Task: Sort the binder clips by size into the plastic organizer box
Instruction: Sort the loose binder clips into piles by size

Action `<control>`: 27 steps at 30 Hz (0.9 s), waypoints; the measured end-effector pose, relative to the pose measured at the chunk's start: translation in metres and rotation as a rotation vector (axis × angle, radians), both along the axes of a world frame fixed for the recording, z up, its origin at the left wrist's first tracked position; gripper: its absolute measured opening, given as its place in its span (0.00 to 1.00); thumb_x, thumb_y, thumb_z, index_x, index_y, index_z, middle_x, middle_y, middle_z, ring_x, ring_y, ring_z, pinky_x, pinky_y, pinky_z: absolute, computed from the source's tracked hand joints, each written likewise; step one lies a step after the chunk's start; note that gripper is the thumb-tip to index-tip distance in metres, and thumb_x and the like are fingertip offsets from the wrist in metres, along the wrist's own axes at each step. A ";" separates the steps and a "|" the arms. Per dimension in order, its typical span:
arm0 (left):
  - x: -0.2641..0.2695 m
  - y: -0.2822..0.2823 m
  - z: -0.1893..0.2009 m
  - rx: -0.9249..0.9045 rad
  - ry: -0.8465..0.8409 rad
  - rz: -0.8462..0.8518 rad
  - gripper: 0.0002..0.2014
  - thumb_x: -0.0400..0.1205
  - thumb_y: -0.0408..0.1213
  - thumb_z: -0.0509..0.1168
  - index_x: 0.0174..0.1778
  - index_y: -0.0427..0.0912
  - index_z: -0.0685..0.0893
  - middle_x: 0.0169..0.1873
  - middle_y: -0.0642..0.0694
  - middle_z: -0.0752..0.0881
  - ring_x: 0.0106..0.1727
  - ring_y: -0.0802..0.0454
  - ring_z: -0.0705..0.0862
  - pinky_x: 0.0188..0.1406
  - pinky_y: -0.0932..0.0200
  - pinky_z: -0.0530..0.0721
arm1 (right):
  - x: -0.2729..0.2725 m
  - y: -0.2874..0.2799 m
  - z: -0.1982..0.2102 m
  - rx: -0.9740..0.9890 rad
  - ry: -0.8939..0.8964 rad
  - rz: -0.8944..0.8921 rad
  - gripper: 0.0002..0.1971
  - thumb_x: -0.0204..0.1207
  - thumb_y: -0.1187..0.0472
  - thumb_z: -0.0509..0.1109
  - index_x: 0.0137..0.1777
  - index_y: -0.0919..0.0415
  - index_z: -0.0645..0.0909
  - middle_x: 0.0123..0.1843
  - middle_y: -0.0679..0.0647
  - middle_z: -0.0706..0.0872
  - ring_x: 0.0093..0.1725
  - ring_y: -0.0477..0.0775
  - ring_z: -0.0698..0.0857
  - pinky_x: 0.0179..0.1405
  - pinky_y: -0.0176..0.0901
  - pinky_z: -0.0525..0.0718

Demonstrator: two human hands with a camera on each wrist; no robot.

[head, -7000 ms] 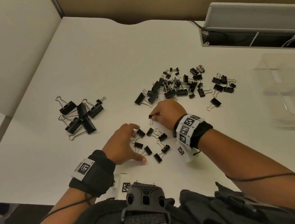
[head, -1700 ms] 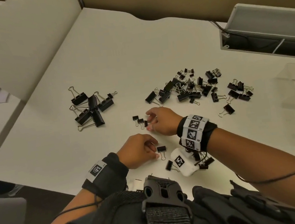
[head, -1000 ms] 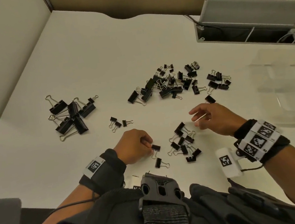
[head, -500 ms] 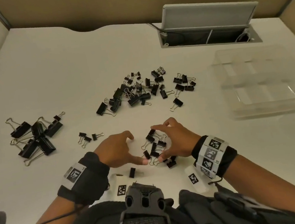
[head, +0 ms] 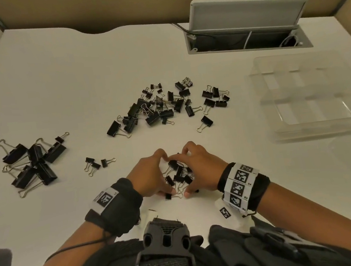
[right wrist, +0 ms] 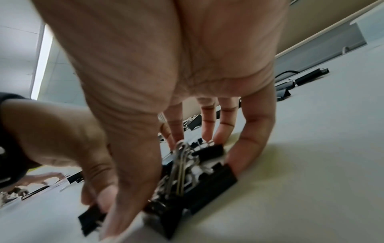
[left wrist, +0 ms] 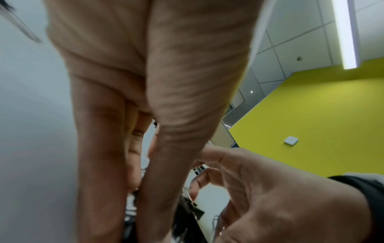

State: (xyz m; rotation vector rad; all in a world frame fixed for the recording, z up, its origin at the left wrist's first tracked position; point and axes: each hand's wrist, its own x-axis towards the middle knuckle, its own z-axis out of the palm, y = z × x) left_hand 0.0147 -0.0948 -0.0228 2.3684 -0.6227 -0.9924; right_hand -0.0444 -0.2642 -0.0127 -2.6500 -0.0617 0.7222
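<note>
Hands now closer (cupped) around small clips

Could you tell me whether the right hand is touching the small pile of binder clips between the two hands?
Touching. In the right wrist view, the right hand's fingertips press against the pile of clips.

Black binder clips beside clear organizer box
</note>
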 end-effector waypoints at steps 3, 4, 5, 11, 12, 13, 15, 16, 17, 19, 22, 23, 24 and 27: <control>0.004 -0.017 -0.003 -0.027 -0.033 -0.009 0.33 0.63 0.43 0.83 0.58 0.52 0.71 0.32 0.51 0.81 0.34 0.54 0.79 0.34 0.61 0.77 | -0.001 -0.010 0.000 0.013 -0.024 -0.066 0.47 0.59 0.46 0.84 0.77 0.40 0.63 0.67 0.51 0.66 0.66 0.54 0.69 0.59 0.51 0.82; 0.005 -0.022 -0.004 -0.037 -0.035 -0.013 0.32 0.63 0.43 0.83 0.57 0.52 0.72 0.32 0.53 0.81 0.34 0.54 0.79 0.33 0.62 0.74 | -0.001 -0.016 0.001 0.013 -0.024 -0.082 0.46 0.60 0.46 0.83 0.77 0.40 0.64 0.68 0.51 0.66 0.67 0.54 0.69 0.59 0.51 0.82; 0.005 -0.028 -0.005 -0.045 -0.035 -0.020 0.30 0.64 0.43 0.83 0.56 0.51 0.73 0.32 0.54 0.80 0.34 0.55 0.79 0.32 0.63 0.72 | -0.002 -0.022 0.002 0.011 -0.022 -0.097 0.45 0.60 0.46 0.83 0.76 0.40 0.65 0.68 0.51 0.66 0.67 0.54 0.69 0.60 0.50 0.82; 0.005 -0.075 -0.008 -0.084 -0.057 -0.095 0.26 0.67 0.45 0.81 0.56 0.46 0.78 0.32 0.56 0.77 0.38 0.55 0.76 0.32 0.64 0.68 | -0.013 -0.060 0.005 -0.016 -0.006 -0.190 0.39 0.60 0.48 0.83 0.72 0.42 0.70 0.67 0.51 0.69 0.66 0.54 0.71 0.61 0.48 0.80; 0.005 -0.084 -0.008 -0.095 -0.054 -0.100 0.26 0.67 0.45 0.81 0.56 0.46 0.78 0.33 0.56 0.77 0.38 0.55 0.76 0.32 0.64 0.69 | -0.015 -0.067 0.006 -0.029 0.001 -0.200 0.39 0.60 0.49 0.83 0.71 0.42 0.70 0.66 0.51 0.69 0.66 0.54 0.71 0.61 0.48 0.80; 0.005 -0.093 -0.009 -0.104 -0.051 -0.108 0.26 0.66 0.45 0.81 0.57 0.46 0.78 0.33 0.56 0.78 0.38 0.55 0.76 0.32 0.65 0.69 | -0.017 -0.073 0.007 -0.042 0.009 -0.211 0.39 0.60 0.49 0.83 0.71 0.42 0.70 0.66 0.51 0.69 0.65 0.54 0.72 0.60 0.47 0.80; 0.005 -0.109 -0.009 -0.123 -0.044 -0.127 0.26 0.67 0.45 0.80 0.57 0.46 0.78 0.35 0.54 0.79 0.40 0.54 0.78 0.33 0.65 0.71 | -0.020 -0.086 0.008 -0.061 0.018 -0.232 0.39 0.60 0.49 0.83 0.71 0.42 0.70 0.65 0.50 0.69 0.64 0.53 0.72 0.60 0.46 0.80; 0.005 -0.114 -0.009 -0.133 -0.038 -0.139 0.26 0.68 0.44 0.80 0.58 0.45 0.78 0.37 0.52 0.80 0.41 0.53 0.79 0.35 0.64 0.72 | -0.022 -0.092 0.008 -0.062 0.022 -0.240 0.38 0.60 0.48 0.83 0.71 0.42 0.70 0.64 0.50 0.69 0.63 0.53 0.73 0.59 0.46 0.80; 0.005 -0.117 -0.009 -0.142 -0.028 -0.152 0.26 0.69 0.44 0.79 0.59 0.45 0.78 0.39 0.51 0.82 0.42 0.52 0.80 0.37 0.63 0.74 | -0.022 -0.098 0.009 -0.058 0.029 -0.245 0.38 0.61 0.48 0.83 0.71 0.42 0.70 0.64 0.50 0.70 0.62 0.53 0.73 0.59 0.46 0.81; 0.006 -0.120 -0.009 -0.157 -0.004 -0.180 0.25 0.70 0.45 0.78 0.60 0.46 0.78 0.43 0.48 0.84 0.43 0.51 0.81 0.41 0.61 0.79 | -0.022 -0.107 0.009 -0.052 0.043 -0.245 0.38 0.63 0.45 0.81 0.72 0.43 0.69 0.64 0.50 0.71 0.61 0.52 0.75 0.59 0.45 0.81; 0.012 -0.113 -0.001 -0.208 0.001 -0.152 0.23 0.72 0.48 0.76 0.60 0.49 0.79 0.47 0.50 0.84 0.37 0.59 0.80 0.39 0.64 0.79 | -0.014 -0.118 0.014 -0.064 0.025 -0.246 0.37 0.66 0.39 0.76 0.74 0.44 0.68 0.65 0.50 0.74 0.63 0.51 0.76 0.60 0.46 0.79; 0.016 -0.108 0.004 -0.232 -0.002 -0.110 0.22 0.72 0.49 0.76 0.59 0.49 0.79 0.48 0.51 0.84 0.35 0.61 0.78 0.38 0.65 0.78 | -0.008 -0.121 0.017 -0.075 -0.004 -0.249 0.36 0.67 0.38 0.75 0.74 0.45 0.69 0.66 0.51 0.75 0.64 0.51 0.75 0.61 0.46 0.79; 0.020 -0.102 0.008 -0.256 -0.004 -0.055 0.21 0.72 0.49 0.76 0.58 0.50 0.79 0.49 0.51 0.84 0.32 0.62 0.78 0.36 0.66 0.77 | 0.000 -0.123 0.019 -0.085 -0.037 -0.252 0.35 0.68 0.39 0.75 0.74 0.47 0.70 0.66 0.51 0.75 0.65 0.52 0.75 0.63 0.46 0.78; 0.032 -0.077 0.018 -0.281 -0.047 0.097 0.18 0.73 0.49 0.75 0.56 0.51 0.80 0.48 0.51 0.85 0.29 0.61 0.77 0.34 0.67 0.74 | 0.032 -0.129 0.024 -0.082 -0.111 -0.250 0.36 0.69 0.43 0.76 0.76 0.51 0.69 0.73 0.54 0.72 0.70 0.55 0.74 0.69 0.49 0.75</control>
